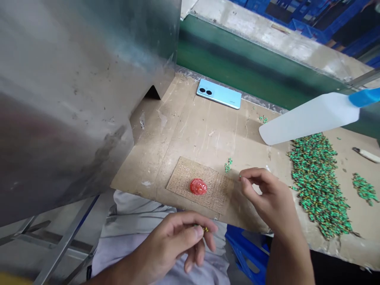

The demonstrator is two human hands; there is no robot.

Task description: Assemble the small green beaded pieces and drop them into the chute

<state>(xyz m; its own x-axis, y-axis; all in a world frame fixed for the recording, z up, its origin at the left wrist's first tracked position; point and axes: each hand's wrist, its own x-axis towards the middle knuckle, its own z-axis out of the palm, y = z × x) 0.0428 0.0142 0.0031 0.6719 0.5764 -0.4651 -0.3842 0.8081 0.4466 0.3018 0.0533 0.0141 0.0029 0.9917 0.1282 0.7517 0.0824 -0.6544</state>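
Note:
My left hand [181, 237] is at the table's front edge, over the lap, with curled fingers closed on a small yellow-and-green piece [205, 229]. Its exact kind is too small to make out. Thumb and forefinger of my right hand [264, 194] pinch a tiny green piece [240, 176] just above the table. Between and beyond the hands lies a speckled brown board [184, 174], bearing a glossy red lump [198, 187]. A few loose green pieces [228, 165] rest beside the board, left of my right fingertips.
A large pile of green-and-gold pieces [317, 182] spreads at the right, with a smaller cluster [364, 188] beyond. A white bottle with a blue top [311, 118] leans over it. A light blue phone [219, 94] lies at the back; a metal panel [74, 99] bounds the left.

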